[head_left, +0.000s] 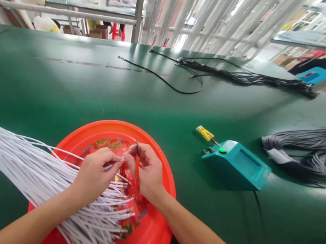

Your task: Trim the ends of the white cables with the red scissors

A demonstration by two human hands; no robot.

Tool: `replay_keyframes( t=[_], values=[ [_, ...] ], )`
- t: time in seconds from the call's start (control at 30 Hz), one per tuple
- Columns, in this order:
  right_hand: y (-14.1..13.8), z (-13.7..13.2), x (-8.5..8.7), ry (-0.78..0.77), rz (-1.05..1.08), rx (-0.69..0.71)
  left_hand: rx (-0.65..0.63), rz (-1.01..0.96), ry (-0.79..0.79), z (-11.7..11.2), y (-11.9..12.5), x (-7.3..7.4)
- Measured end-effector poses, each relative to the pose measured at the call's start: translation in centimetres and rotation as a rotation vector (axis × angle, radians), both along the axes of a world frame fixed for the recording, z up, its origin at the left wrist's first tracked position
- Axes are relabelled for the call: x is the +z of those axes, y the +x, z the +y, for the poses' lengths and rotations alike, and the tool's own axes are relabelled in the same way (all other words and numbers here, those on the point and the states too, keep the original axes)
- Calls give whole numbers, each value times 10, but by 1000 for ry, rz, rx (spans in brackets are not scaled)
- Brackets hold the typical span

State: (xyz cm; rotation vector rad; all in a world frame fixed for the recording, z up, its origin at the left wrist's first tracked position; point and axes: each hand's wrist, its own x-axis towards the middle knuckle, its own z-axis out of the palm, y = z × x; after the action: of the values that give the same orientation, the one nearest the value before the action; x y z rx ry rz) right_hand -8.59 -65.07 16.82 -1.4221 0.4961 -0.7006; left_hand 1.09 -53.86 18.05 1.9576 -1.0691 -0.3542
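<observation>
My left hand [95, 172] is closed, with thumb and forefinger pinching the end of a white cable over the red basin [160, 222]. Close against it, my right hand [151, 174] is curled round small orange-handled scissors [137, 173], whose dark blades point up and away from me. The right thumb and fingertips also meet at the cable's end; the exact contact is too small to make out. A thick bundle of white cables [32, 166] runs in from the left under my left hand and forearm. Its loose ends, with small metallic tips, fan out inside the basin.
Right of the basin stands a teal device [237, 164] with a green button and a yellow clip [205, 133]. Grey cables [318, 153] lie coiled at the far right. Black cables [237, 75] stretch along the green table's [77, 90] back edge. White strands hang behind; several people sit beyond.
</observation>
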Motion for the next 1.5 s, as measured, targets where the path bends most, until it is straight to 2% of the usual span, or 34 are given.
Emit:
replay_keyframes(
  t=[0.07,0.17,0.23,0.3,0.5,0.73,1.0,1.3,1.4,1.5],
  values=[
    [1,-1,1,105,5,11,-41,65,-2,0,1,0],
    [2,-5,2,269,36,45,-23,284,-13,0,0,2],
    [2,-6,0,305,37,38,5,403,-20,-1,-1,3],
    [2,-7,-2,282,17,8,33,436,-24,-1,-1,4],
    [1,-3,-3,139,-50,-17,75,274,-4,1,0,1],
    [1,-1,-3,25,-16,-9,38,91,36,2,-1,0],
    [2,-1,-3,52,-1,-10,53,82,-37,-1,0,0],
    [1,-3,-2,33,-16,-27,52,59,-40,0,0,1],
    [0,-4,-1,53,-26,7,36,37,-30,1,0,2],
    [-2,-4,-1,-41,-6,68,12,27,-7,2,0,1]
  ],
)
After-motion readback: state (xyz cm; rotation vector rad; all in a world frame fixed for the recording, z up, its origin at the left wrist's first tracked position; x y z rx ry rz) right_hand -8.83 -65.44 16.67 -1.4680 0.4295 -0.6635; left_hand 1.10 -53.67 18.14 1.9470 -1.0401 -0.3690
